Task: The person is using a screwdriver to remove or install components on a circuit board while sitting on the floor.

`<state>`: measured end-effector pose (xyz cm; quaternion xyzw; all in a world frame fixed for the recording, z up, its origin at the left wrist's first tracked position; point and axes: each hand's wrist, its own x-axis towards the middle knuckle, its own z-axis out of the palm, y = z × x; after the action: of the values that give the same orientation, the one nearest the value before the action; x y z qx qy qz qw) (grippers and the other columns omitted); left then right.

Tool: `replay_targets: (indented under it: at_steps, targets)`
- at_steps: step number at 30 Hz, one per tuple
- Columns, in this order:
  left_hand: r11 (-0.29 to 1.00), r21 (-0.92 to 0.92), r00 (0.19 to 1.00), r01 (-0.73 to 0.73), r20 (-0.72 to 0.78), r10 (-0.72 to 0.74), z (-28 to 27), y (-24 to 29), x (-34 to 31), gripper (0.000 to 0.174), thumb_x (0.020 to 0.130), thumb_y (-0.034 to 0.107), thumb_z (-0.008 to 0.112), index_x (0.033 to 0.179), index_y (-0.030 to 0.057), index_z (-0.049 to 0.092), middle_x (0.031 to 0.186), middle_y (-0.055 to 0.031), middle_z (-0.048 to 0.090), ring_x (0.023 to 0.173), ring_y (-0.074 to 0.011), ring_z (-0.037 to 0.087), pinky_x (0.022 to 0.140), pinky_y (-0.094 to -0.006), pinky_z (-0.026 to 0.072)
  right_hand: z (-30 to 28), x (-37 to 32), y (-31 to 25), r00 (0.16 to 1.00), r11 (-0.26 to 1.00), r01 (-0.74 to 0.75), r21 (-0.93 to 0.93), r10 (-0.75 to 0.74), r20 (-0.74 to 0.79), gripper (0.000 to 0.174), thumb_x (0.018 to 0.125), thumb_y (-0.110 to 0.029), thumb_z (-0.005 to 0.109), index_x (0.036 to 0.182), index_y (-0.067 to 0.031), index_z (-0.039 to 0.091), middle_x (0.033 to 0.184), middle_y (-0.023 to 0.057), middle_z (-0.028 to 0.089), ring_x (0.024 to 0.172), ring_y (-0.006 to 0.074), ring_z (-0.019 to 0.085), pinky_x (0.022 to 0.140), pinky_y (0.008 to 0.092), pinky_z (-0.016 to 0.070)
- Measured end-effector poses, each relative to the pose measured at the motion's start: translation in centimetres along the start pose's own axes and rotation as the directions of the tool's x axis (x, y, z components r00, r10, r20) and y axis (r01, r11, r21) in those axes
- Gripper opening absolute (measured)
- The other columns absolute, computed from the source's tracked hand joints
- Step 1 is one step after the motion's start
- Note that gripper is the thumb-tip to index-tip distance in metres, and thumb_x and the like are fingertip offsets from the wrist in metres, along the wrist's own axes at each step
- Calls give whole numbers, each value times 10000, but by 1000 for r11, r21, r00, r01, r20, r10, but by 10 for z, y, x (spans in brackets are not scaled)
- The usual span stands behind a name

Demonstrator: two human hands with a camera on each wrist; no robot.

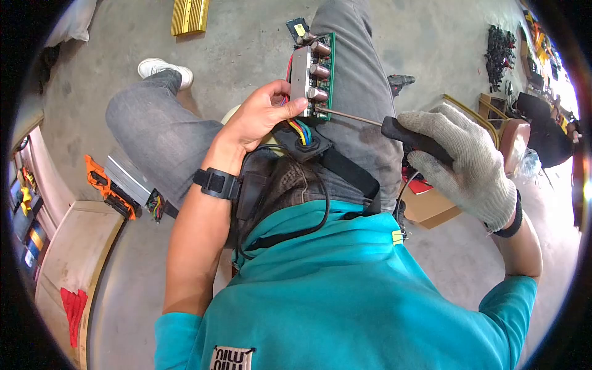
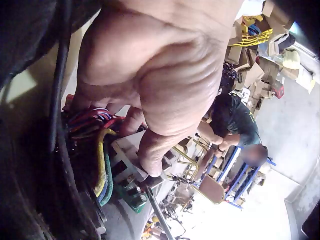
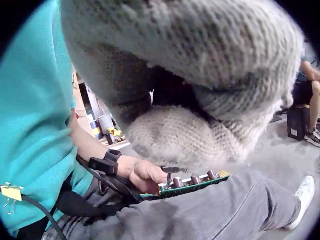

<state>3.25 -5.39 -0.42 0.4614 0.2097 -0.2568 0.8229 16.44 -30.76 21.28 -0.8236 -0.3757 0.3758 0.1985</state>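
My bare left hand [image 1: 256,117] grips the near end of a green circuit board [image 1: 332,77], with its thumb on the silver metal block [image 1: 300,77] along one side. Brown cylindrical capacitors [image 1: 319,71] line the board, which lies over the thigh. Coloured wires [image 1: 301,131] run out below the fingers. In my right hand [image 1: 472,157], gloved in grey knit, is a screwdriver [image 1: 416,139] held by its black handle. Its metal shaft [image 2: 159,215] reaches the board's near end, close to the left thumb; the tip is hidden among the parts.
A gold metal casing [image 1: 189,17] lies on the floor ahead. An orange-and-grey unit [image 1: 111,188] rests at the left, and a cardboard box [image 1: 428,206] is beside the right thigh. Another person [image 2: 235,122] sits further off. A black cable [image 1: 324,209] loops across the lap.
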Motion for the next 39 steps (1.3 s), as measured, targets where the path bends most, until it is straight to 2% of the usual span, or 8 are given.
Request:
replay_targets:
  at_steps: [2, 4, 7, 13, 16, 18, 31, 39]
  targets:
    - [1000, 16, 1000, -5, 2, 5, -2, -3, 0, 363, 902, 249, 775, 1092, -15, 615, 975, -37, 638, 899, -102, 587, 812, -255, 486, -1, -1, -2, 1000, 1000, -7, -30, 7, 3, 466, 755, 16, 700, 1214, 9, 623, 966, 147, 620, 886, 312, 648, 780, 374, 518]
    - [1000, 3, 998, 20, 55, -20, -5, -5, 3, 345, 960, 231, 695, 1188, -4, 589, 1169, -63, 660, 1053, -134, 597, 939, -301, 485, -1, 1, -3, 1000, 998, -12, -62, 12, 7, 456, 761, 15, 701, 1211, 4, 625, 957, 144, 614, 876, 319, 647, 767, 379, 516]
    - [1000, 11, 998, 19, 52, -20, -6, -6, 2, 379, 949, 249, 706, 1200, -5, 577, 1222, -85, 657, 1079, -137, 599, 959, -311, 488, 2, 1, -5, 1000, 997, 13, -79, -11, 23, 439, 778, -8, 714, 1208, -7, 624, 946, 137, 608, 852, 316, 649, 741, 383, 519]
    - [998, 60, 1000, 19, 9, -20, -1, -1, -1, 319, 950, 232, 712, 1159, 17, 603, 1076, -29, 651, 1003, -118, 590, 897, -284, 486, 10, -2, -2, 1000, 988, 23, -152, -24, -2, 410, 814, -43, 719, 1213, -28, 626, 947, 137, 605, 825, 315, 665, 709, 392, 538]
    - [999, 53, 1000, 3, 9, -4, 0, 0, 0, 289, 949, 223, 715, 1133, 24, 614, 1027, -10, 632, 971, -107, 579, 873, -274, 480, 12, -2, -2, 997, 994, 39, -99, -46, -65, 402, 823, -151, 711, 1211, -89, 631, 902, 155, 570, 803, 378, 629, 684, 424, 517]
    - [999, 39, 1000, 6, 13, -6, 0, 0, -1, 288, 949, 225, 715, 1130, 24, 615, 1036, -14, 633, 972, -105, 578, 875, -272, 479, 11, -2, -4, 1000, 986, 19, -165, -21, -14, 410, 820, -43, 719, 1220, -37, 629, 953, 134, 613, 836, 304, 676, 710, 388, 550]
    - [1000, 26, 1000, -13, -8, 13, 2, 2, -2, 373, 910, 234, 767, 1117, -31, 608, 1013, -54, 634, 935, -116, 593, 840, -260, 490, 17, 1, -7, 997, 964, 38, -264, -55, -59, 430, 789, -49, 756, 1202, -119, 654, 947, 105, 582, 828, 312, 656, 709, 402, 543]
    - [998, 54, 1000, -20, -14, 21, 5, -2, 1, 349, 919, 209, 754, 1135, -14, 594, 1011, -48, 633, 936, -121, 598, 844, -269, 496, 7, 15, -21, 982, 852, 157, -500, -186, -8, 351, 791, -114, 743, 1135, -138, 678, 901, 88, 563, 806, 310, 641, 711, 421, 535]
